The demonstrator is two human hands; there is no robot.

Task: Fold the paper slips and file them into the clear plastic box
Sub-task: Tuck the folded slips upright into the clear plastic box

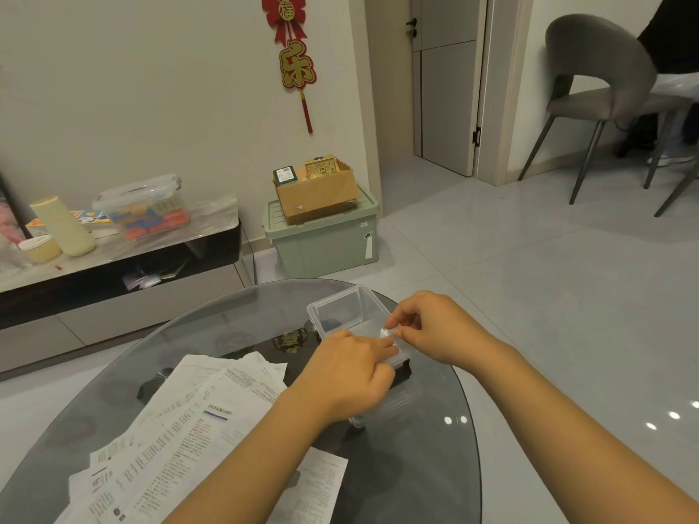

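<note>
On the round glass table point(113, 372) in front of me, a little past its centre toward one o'clock, sits the clear plastic box point(342, 308), its lid raised at the far side. My left hand point(350, 376) lies over the near part of the box with the fingers curled down onto its rim, gripping the edge, the knuckles toward me. My right hand point(435, 327) comes in from three o'clock and pinches a small white paper slip point(386, 333) between thumb and forefinger, just above the right-hand edge of the box; the other fingers are loosely bent. The two hands are almost touching at the slip. I cannot tell whether the slip is already folded, it is too small and partly hidden by my fingertips. At about eight o'clock from the box, a loose pile of printed paper sheets point(196, 421) is spread across the near-left part of the table, overlapping one another, and one more sheet point(321, 482) lies under my left forearm at six o'clock. Beyond the table at twelve o'clock a cardboard carton point(317, 194) stands on a green storage bin point(325, 240) against the wall.
</note>
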